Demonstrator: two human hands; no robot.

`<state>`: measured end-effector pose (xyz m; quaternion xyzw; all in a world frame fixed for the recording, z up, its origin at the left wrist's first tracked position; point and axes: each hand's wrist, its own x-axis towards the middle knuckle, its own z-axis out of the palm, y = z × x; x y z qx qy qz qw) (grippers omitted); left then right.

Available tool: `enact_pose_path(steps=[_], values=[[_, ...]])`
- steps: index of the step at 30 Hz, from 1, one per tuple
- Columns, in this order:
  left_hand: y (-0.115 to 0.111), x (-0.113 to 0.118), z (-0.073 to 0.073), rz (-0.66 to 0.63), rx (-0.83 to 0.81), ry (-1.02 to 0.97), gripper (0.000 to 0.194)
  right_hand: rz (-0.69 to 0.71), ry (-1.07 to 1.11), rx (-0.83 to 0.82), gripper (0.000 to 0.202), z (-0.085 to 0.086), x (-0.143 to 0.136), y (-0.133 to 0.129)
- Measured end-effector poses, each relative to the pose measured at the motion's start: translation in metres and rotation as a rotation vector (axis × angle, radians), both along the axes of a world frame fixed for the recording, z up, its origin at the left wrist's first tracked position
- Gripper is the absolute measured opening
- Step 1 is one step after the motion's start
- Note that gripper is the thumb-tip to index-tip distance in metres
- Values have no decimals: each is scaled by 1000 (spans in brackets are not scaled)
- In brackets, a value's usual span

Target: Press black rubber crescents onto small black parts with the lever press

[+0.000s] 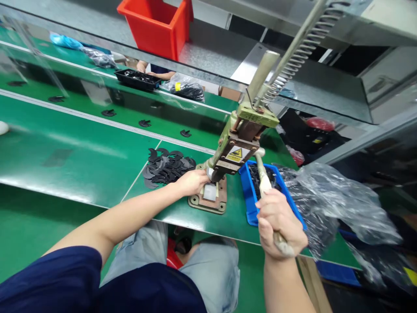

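A green hand press [228, 150] stands on the green bench, its warning label facing me. My right hand [280, 221] is wrapped round the pale lever handle [264, 180] at the press's right side. My left hand [194, 181] reaches in under the press head from the left, over the base plate [223, 195]; its fingertips are partly hidden, and what they hold cannot be made out. A pile of black curved parts [167, 167] lies just left of the press. Right of it, a blue bin [251, 204] holds more black parts, partly behind the lever.
Several black parts [144, 123] lie spaced along the green strip behind the bench. Above sits a red bin [159, 30] on a metal shelf [211, 48]. Clear plastic bags [345, 195] are heaped at the right. Another person's hands [143, 67] are by a black tray [138, 80].
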<state>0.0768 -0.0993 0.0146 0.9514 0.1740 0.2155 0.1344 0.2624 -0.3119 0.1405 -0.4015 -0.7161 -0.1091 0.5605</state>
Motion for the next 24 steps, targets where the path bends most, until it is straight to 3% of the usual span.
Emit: enact_pose_path(steps=[4, 6, 8, 10, 12, 14, 16, 20, 24], values=[[1, -1, 8, -15, 8, 51, 29, -92, 81, 94, 20, -31, -3, 1], [15, -13, 12, -16, 20, 60, 31, -98, 120, 119, 18, -36, -2, 4], [42, -36, 18, 74, 27, 64, 32, -99, 154, 137, 16, -37, -2, 7], [78, -70, 23, 287, 9, 80, 31, -97, 181, 163, 16, -38, -4, 9], [116, -107, 27, 611, -42, 146, 30, -100, 209, 198, 17, -40, -6, 12], [147, -136, 26, 920, -174, 256, 43, -112, 237, 225, 20, -41, -8, 15], [167, -153, 20, 1066, -340, 380, 64, -120, 257, 241, 22, -43, -9, 17], [179, -154, 2, 1107, -472, 486, 86, -122, 250, 251, 25, -42, -10, 16], [183, -148, -7, 1101, -547, 389, 76, -134, 237, 209, 22, -39, -11, 13]])
